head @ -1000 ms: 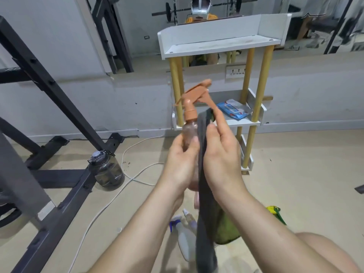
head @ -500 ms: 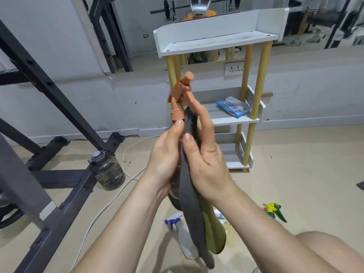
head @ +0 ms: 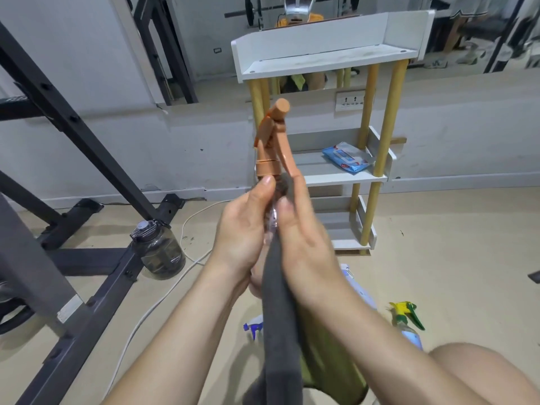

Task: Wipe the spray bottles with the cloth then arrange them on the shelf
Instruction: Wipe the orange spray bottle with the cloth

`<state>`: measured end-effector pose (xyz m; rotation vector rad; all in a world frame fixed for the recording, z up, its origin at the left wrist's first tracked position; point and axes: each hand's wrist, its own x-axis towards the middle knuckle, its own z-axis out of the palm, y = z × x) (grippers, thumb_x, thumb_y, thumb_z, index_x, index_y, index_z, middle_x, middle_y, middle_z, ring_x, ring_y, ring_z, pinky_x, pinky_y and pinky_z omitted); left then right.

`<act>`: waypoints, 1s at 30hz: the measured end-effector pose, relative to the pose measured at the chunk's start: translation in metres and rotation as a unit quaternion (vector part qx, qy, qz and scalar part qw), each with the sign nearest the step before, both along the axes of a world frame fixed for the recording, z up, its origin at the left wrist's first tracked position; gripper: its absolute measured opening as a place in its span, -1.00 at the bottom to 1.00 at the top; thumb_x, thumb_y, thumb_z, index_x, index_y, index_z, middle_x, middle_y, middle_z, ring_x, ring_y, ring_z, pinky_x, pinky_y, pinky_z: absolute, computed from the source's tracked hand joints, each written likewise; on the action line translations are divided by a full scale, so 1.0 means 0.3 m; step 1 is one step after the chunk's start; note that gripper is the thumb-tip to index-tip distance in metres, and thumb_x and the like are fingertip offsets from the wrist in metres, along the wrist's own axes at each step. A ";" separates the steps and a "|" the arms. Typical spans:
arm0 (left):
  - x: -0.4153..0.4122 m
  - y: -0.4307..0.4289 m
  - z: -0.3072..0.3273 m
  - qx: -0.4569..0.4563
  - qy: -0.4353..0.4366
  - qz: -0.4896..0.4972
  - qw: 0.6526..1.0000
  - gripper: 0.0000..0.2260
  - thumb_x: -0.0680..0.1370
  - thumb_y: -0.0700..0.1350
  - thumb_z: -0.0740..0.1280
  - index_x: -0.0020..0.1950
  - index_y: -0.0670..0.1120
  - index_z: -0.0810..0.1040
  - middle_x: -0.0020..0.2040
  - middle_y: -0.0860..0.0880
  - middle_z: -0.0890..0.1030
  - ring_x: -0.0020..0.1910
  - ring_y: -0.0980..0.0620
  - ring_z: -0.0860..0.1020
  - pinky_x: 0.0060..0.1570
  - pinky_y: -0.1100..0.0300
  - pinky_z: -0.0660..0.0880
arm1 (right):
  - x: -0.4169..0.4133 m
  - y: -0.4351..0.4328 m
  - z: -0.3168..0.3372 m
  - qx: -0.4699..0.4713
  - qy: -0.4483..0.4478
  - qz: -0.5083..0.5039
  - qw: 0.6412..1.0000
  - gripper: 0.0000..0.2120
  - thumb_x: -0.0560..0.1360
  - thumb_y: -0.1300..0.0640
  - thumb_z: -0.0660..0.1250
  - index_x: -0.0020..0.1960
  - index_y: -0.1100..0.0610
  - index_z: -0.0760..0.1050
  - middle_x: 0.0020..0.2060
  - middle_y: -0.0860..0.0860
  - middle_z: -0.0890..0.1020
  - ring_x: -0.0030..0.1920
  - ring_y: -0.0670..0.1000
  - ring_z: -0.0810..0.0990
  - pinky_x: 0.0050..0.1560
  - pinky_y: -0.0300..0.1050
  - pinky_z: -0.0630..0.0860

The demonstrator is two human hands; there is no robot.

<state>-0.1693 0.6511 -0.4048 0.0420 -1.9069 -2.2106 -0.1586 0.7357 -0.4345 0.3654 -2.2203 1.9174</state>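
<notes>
I hold a clear spray bottle with an orange-brown trigger head (head: 270, 141) upright in front of me. My left hand (head: 242, 232) grips its body from the left. My right hand (head: 304, 241) presses a grey-and-green cloth (head: 282, 325) against the bottle's right side, fingers lying along it. The cloth hangs down between my forearms. A white three-tier shelf (head: 327, 58) with yellow posts stands behind against the wall. On the floor lie a blue-headed spray bottle (head: 253, 328) and a yellow-and-green-headed one (head: 404, 312), both partly hidden by my arms.
A blue wipes pack (head: 347, 157) lies on the middle shelf tier. A dark water jug (head: 159, 249) stands on the floor at left beside a black gym rack (head: 73, 121). A white cable (head: 163, 293) runs over the floor. My knee (head: 479, 372) is at bottom right.
The bottle has turned in my left hand, so the nozzle now points toward me. My right hand with the cloth has slid down from the trigger head to the bottle's body.
</notes>
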 end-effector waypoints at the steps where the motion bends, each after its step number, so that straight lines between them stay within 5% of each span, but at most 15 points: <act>1: -0.011 -0.005 -0.006 0.007 0.006 0.019 1.000 -0.81 0.61 -0.09 0.29 -0.10 -0.16 0.59 -0.34 0.06 0.61 -0.35 0.18 0.53 -0.33 0.37 0.47 | 0.015 -0.018 -0.017 0.043 0.026 -0.011 0.999 -0.33 0.54 -0.29 -0.03 0.60 -0.11 0.00 0.53 -0.10 0.29 0.50 -0.14 0.26 0.49 -0.11 0.23; 4: -0.024 0.004 -0.018 -0.002 0.019 0.011 1.000 -0.87 0.54 -0.14 0.38 0.03 -0.18 0.59 -0.27 0.06 0.68 -0.28 0.21 0.60 -0.23 0.37 0.52 | -0.016 -0.020 -0.030 0.010 0.003 -0.020 1.000 -0.38 0.56 -0.29 -0.04 0.58 -0.15 0.04 0.48 -0.19 0.34 0.43 -0.24 0.33 0.42 -0.23 0.26; 7: -0.031 0.005 -0.038 -0.091 0.015 -0.009 0.996 -0.81 0.49 -0.04 0.44 0.01 -0.12 0.65 -0.13 0.03 0.72 -0.17 0.15 0.63 -0.10 0.24 0.55 | -0.057 0.016 0.016 -0.102 -0.043 -0.010 0.994 -0.63 0.66 -0.14 0.01 0.39 -0.11 0.36 0.07 -0.33 0.52 -0.02 -0.55 0.45 0.10 -0.56 0.35; 10: -0.022 0.020 -0.052 -0.171 0.050 0.068 0.982 -0.82 0.47 0.04 0.49 -0.04 -0.04 0.67 -0.16 0.07 0.72 -0.18 0.13 0.64 -0.06 0.11 0.56 | -0.089 0.049 0.017 -0.148 -0.124 0.017 0.981 -0.58 0.66 -0.13 0.01 0.20 0.05 0.56 -0.18 -0.10 0.62 -0.19 -0.25 0.59 -0.12 -0.39 0.50; 12: -0.009 0.032 -0.045 -0.174 0.082 0.088 0.977 -0.87 0.48 0.01 0.48 -0.06 -0.03 0.67 -0.19 0.08 0.71 -0.21 0.13 0.63 -0.08 0.15 0.56 | -0.096 0.049 0.024 -0.230 -0.237 0.042 0.943 -0.49 0.62 -0.20 0.10 0.18 0.17 0.59 -0.12 0.15 0.68 -0.08 0.09 0.63 -0.09 -0.14 0.55; 14: -0.010 0.019 -0.020 -0.115 0.098 0.084 0.985 -0.86 0.49 0.00 0.45 -0.08 -0.07 0.66 -0.22 0.05 0.70 -0.26 0.10 0.59 -0.13 0.16 0.52 | -0.098 0.059 0.011 -0.264 -0.306 0.059 0.913 -0.49 0.58 -0.25 0.18 0.12 0.16 0.63 -0.06 0.15 0.72 -0.04 0.12 0.69 0.03 -0.01 0.62; 17: -0.022 -0.025 0.021 0.059 0.095 0.079 0.991 -0.78 0.53 -0.02 0.38 -0.06 -0.19 0.62 -0.21 -0.10 0.64 -0.26 -0.03 0.57 -0.16 0.05 0.53 | -0.062 0.064 -0.003 -0.304 -0.344 0.124 0.880 -0.50 0.57 -0.23 0.20 -0.01 0.18 0.66 -0.16 0.13 0.73 -0.16 0.10 0.72 -0.06 -0.08 0.62; 18: -0.024 -0.032 0.029 0.109 0.091 0.074 0.987 -0.78 0.55 -0.03 0.35 -0.07 -0.19 0.60 -0.21 -0.12 0.64 -0.27 -0.03 0.58 -0.17 0.06 0.55 | -0.049 0.057 -0.002 -0.331 -0.336 0.137 0.871 -0.50 0.56 -0.23 0.23 0.04 0.19 0.66 -0.08 0.16 0.72 -0.07 0.13 0.71 0.07 -0.01 0.60; 20: -0.031 -0.029 0.025 0.171 0.078 0.073 0.980 -0.77 0.55 0.02 0.33 -0.07 -0.15 0.59 -0.20 -0.11 0.63 -0.26 -0.02 0.60 -0.16 0.10 0.57 | -0.039 0.043 -0.004 -0.389 -0.300 0.121 0.862 -0.54 0.54 -0.17 0.30 0.11 0.23 0.64 0.05 0.20 0.69 0.08 0.17 0.66 0.30 0.17 0.49; 22: -0.044 -0.014 0.002 0.135 0.030 0.094 0.986 -0.74 0.59 0.07 0.28 -0.04 -0.12 0.58 -0.18 -0.05 0.64 -0.20 0.01 0.62 -0.13 0.17 0.56 | -0.050 0.030 -0.005 -0.391 -0.207 0.018 0.896 -0.64 0.50 -0.05 0.35 0.06 0.25 0.61 0.01 0.20 0.67 0.04 0.13 0.63 0.27 0.19 0.47; 24: -0.053 0.000 -0.021 0.077 -0.017 0.088 0.993 -0.70 0.64 0.09 0.21 0.01 -0.11 0.59 -0.11 -0.02 0.69 -0.12 0.04 0.65 -0.12 0.24 0.57 | -0.068 0.033 0.000 -0.306 -0.080 -0.114 0.942 -0.74 0.50 0.06 0.32 0.03 0.22 0.62 -0.05 0.10 0.67 -0.01 0.00 0.61 0.16 0.06 0.50; 26: -0.044 0.020 -0.029 0.121 -0.055 0.030 0.991 -0.71 0.65 0.03 0.22 0.13 -0.16 0.58 -0.03 -0.10 0.70 -0.11 0.00 0.66 -0.16 0.22 0.61 | -0.070 0.040 -0.004 -0.186 0.074 -0.199 0.959 -0.77 0.51 0.08 0.27 0.05 0.14 0.62 -0.02 0.02 0.64 0.04 -0.06 0.60 0.15 -0.10 0.49; 30: -0.028 0.034 -0.014 0.296 -0.099 -0.031 0.950 -0.74 0.50 -0.02 0.40 0.12 -0.11 0.55 -0.03 -0.13 0.65 -0.17 0.00 0.67 -0.10 0.15 0.64 | -0.048 0.007 -0.037 0.029 0.306 -0.179 0.935 -0.69 0.55 0.06 0.21 0.15 0.18 0.61 0.06 0.04 0.64 0.11 0.08 0.57 0.16 0.04 0.46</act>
